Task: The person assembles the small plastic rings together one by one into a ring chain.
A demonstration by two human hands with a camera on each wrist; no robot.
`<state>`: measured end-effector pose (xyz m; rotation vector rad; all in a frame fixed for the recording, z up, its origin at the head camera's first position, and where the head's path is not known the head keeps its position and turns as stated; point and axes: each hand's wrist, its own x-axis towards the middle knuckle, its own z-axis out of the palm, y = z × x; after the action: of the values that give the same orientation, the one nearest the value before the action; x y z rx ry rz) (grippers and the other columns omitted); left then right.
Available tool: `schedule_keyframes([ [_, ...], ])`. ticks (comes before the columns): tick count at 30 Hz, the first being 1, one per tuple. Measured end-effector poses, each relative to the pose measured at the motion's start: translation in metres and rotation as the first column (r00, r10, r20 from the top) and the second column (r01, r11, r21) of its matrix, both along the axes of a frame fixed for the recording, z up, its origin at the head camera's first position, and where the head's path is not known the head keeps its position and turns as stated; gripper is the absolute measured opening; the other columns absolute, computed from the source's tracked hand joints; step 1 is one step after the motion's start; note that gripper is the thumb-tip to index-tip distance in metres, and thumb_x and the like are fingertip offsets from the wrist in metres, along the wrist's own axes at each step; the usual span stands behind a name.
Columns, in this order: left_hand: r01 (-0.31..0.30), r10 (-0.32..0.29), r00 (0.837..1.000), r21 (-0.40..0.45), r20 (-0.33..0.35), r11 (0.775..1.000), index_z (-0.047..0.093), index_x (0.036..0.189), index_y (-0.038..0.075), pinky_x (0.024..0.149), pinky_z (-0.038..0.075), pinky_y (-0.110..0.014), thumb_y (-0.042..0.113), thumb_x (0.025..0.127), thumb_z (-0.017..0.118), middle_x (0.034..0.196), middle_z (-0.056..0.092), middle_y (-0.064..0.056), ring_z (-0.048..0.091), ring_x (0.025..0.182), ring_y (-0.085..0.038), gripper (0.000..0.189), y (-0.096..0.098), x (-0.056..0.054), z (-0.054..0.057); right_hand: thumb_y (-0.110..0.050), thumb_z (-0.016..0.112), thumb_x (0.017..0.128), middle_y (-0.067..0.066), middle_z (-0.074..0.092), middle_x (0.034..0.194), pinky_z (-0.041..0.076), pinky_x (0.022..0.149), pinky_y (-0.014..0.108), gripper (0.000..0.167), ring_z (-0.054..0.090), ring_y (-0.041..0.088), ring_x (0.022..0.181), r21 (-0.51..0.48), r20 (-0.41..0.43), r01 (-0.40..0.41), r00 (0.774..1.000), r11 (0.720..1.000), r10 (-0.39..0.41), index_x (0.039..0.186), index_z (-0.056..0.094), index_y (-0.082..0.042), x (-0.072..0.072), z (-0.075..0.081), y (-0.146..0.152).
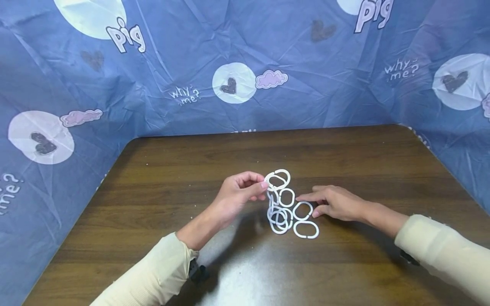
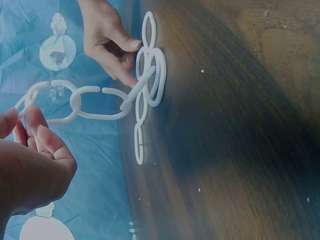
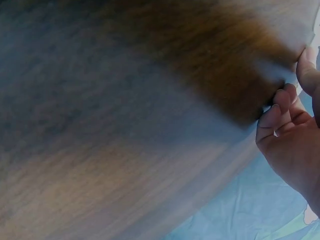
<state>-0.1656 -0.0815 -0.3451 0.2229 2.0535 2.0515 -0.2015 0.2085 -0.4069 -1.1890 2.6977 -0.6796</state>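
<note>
My left hand (image 1: 243,189) pinches a white plastic ring (image 1: 281,188) between thumb and fingers, above the table. From it, linked rings (image 2: 102,117) run across to the others in the left wrist view. Each has a small gap in its loop. Several more rings (image 1: 278,221) lie overlapping below the left hand. At the right side of the group, my right hand (image 1: 342,204) has its index finger stretched out and its thumb apart, both tips right at the edge of a white ring (image 1: 303,211). Another ring (image 1: 306,230) lies just in front of that one.
The brown wood-grain table (image 1: 191,161) carries a few small white specks. Blue printed cloth (image 1: 172,55) hangs behind it and along both sides. A dark wrist device (image 1: 197,272) shows at the left sleeve's cuff.
</note>
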Motion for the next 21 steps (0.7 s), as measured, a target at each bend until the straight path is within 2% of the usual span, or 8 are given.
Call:
schedule_keyframes([
  [1, 0.000, 0.000, 1.000, -0.001, -0.001, 1.000, 0.065, 0.096, 0.002, 0.072, 0.049, -0.027, 0.009, 0.088, 0.068, 0.081, 0.066, 0.001, 0.065, 0.071, -0.013, 0.012, -0.0001, -0.0002, -0.0001, -0.024, 0.076, 0.080, -0.002, 0.061, 0.092, 0.046, 0.068, 0.029, 0.051, 0.053, 0.010, 0.077, 0.004, -0.007, 0.001, 1.000, 1.000, -0.001, 0.129, 0.063, -0.024, 0.0001, 0.0001, -0.0003],
  [5, 0.000, 0.000, 1.000, -0.004, -0.003, 1.000, 0.065, 0.096, 0.001, 0.072, 0.049, -0.027, 0.009, 0.088, 0.068, 0.081, 0.066, 0.001, 0.065, 0.071, -0.014, 0.012, -0.0006, -0.0005, -0.0004, -0.022, 0.077, 0.079, -0.003, 0.064, 0.092, 0.046, 0.068, 0.029, 0.046, 0.053, 0.010, 0.076, -0.012, -0.035, -0.004, 0.999, 1.000, 0.004, 0.124, 0.066, -0.020, 0.0002, -0.0017, -0.0009],
  [7, -0.002, 0.002, 1.000, -0.004, -0.005, 1.000, 0.065, 0.096, 0.001, 0.072, 0.049, -0.027, 0.009, 0.088, 0.068, 0.081, 0.066, 0.001, 0.064, 0.071, -0.014, 0.012, -0.0008, -0.0005, -0.0002, -0.022, 0.077, 0.079, 0.002, 0.069, 0.101, 0.050, 0.078, 0.037, 0.044, 0.062, 0.017, 0.089, -0.024, -0.054, -0.004, 0.999, 1.000, 0.002, 0.123, 0.067, -0.019, 0.0010, -0.0030, -0.0012],
  [8, -0.003, 0.003, 1.000, -0.003, -0.006, 1.000, 0.065, 0.096, 0.001, 0.072, 0.049, -0.027, 0.009, 0.088, 0.068, 0.081, 0.066, 0.000, 0.064, 0.071, -0.014, 0.012, -0.0009, -0.0004, 0.0002, -0.021, 0.077, 0.079, 0.002, 0.069, 0.101, 0.050, 0.077, 0.037, 0.044, 0.062, 0.017, 0.088, -0.031, -0.055, -0.003, 0.998, 1.000, 0.001, 0.122, 0.068, -0.019, 0.0013, -0.0033, -0.0014],
  [12, -0.008, 0.008, 1.000, -0.003, -0.002, 1.000, 0.065, 0.096, 0.001, 0.071, 0.048, -0.027, 0.010, 0.088, 0.068, 0.080, 0.065, 0.001, 0.065, 0.071, -0.014, 0.012, -0.0011, 0.0003, 0.0014, -0.019, 0.075, 0.082, 0.003, 0.069, 0.114, 0.048, 0.090, 0.047, 0.040, 0.062, 0.025, 0.108, -0.037, -0.038, 0.012, 0.999, 0.999, -0.013, 0.121, 0.068, -0.016, 0.0043, -0.0038, -0.0027],
  [15, -0.007, 0.007, 1.000, -0.003, 0.005, 1.000, 0.065, 0.096, 0.002, 0.072, 0.048, -0.027, 0.010, 0.088, 0.068, 0.081, 0.065, 0.001, 0.065, 0.070, -0.013, 0.012, -0.0012, 0.0008, 0.0016, -0.016, 0.074, 0.084, -0.003, 0.069, 0.101, 0.051, 0.080, 0.036, 0.037, 0.063, 0.012, 0.092, -0.043, 0.009, 0.031, 0.999, 0.999, -0.031, 0.120, 0.066, -0.011, 0.0071, -0.0038, -0.0034],
  [18, -0.007, 0.007, 1.000, -0.001, 0.008, 1.000, 0.065, 0.095, 0.003, 0.072, 0.048, -0.027, 0.010, 0.088, 0.068, 0.081, 0.065, 0.000, 0.065, 0.070, -0.013, 0.011, -0.0011, 0.0009, 0.0015, -0.014, 0.072, 0.085, -0.011, 0.063, 0.083, 0.047, 0.068, 0.027, 0.035, 0.056, 0.002, 0.074, -0.062, 0.051, 0.058, 0.997, 0.996, -0.055, 0.118, 0.063, -0.009, 0.0087, -0.0020, -0.0034],
  [21, -0.009, 0.009, 1.000, 0.000, 0.005, 1.000, 0.065, 0.095, 0.003, 0.071, 0.048, -0.027, 0.010, 0.087, 0.068, 0.081, 0.065, 0.000, 0.064, 0.070, -0.013, 0.011, -0.0012, 0.0006, 0.0018, -0.013, 0.072, 0.085, -0.014, 0.057, 0.073, 0.045, 0.063, 0.024, 0.032, 0.051, 0.000, 0.065, -0.094, 0.068, 0.085, 0.995, 0.992, -0.079, 0.115, 0.061, -0.010, 0.0081, 0.0034, -0.0019],
])
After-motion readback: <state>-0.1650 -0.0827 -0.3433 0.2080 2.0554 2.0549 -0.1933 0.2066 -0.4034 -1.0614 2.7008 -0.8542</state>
